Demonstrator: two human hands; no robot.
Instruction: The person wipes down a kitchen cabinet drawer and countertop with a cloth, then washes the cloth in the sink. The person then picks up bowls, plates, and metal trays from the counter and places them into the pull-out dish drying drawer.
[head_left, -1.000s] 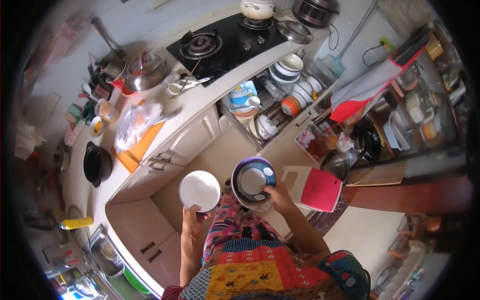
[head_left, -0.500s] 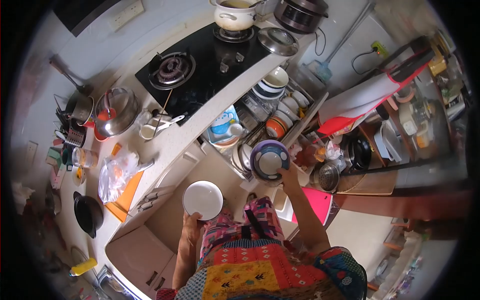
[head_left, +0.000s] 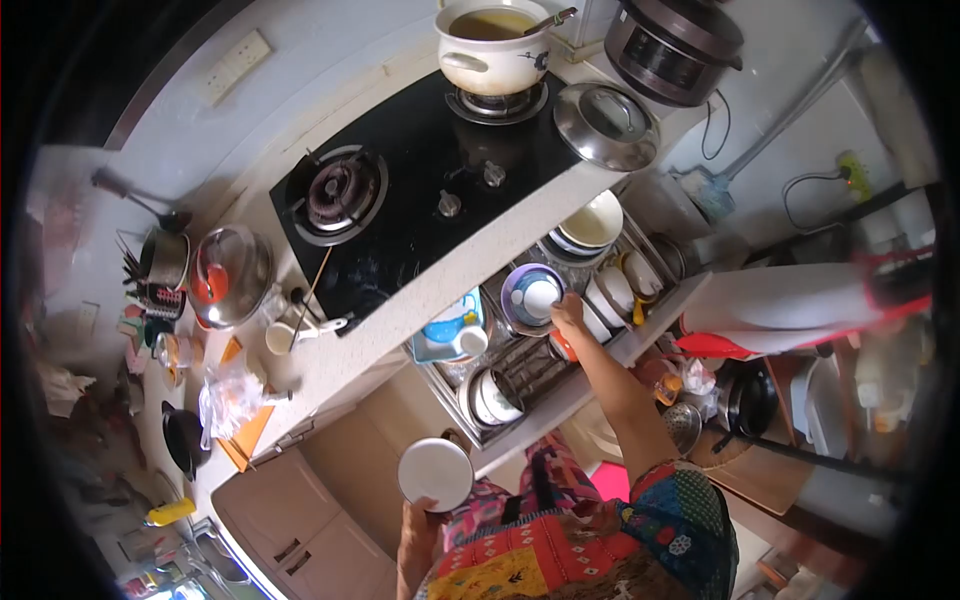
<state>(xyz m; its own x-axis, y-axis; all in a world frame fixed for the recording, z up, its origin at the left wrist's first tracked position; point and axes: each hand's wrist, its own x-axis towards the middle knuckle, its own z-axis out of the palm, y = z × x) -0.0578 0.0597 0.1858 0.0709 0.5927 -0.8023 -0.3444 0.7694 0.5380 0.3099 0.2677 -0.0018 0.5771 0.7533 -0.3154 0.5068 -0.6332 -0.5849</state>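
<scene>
My left hand [head_left: 420,508] grips the rim of a white bowl [head_left: 436,474], held low in front of my body. With my arm stretched forward, my right hand [head_left: 568,314] pinches the edge of a purple and blue bowl [head_left: 533,298] over the pulled-out dish drawer [head_left: 519,428]. Under and around that bowl the drawer holds white bowls [head_left: 496,398], an orange-striped bowl [head_left: 562,347] partly hidden by my hand, a cream bowl [head_left: 592,220] at the back, and a blue cartoon tray [head_left: 447,329] with a small white cup [head_left: 470,342].
Above the drawer, a black gas stove [head_left: 420,170] carries a white pot [head_left: 490,50] of liquid. A steel lid [head_left: 606,124] and a rice cooker [head_left: 672,50] stand to its right. On the left counter are a domed steel lid [head_left: 232,275] and a plastic bag [head_left: 232,400].
My right hand has moved forward, carrying the purple and blue bowl from in front of the drawer to over it. The white bowl stays in my left hand. My view has shifted.
</scene>
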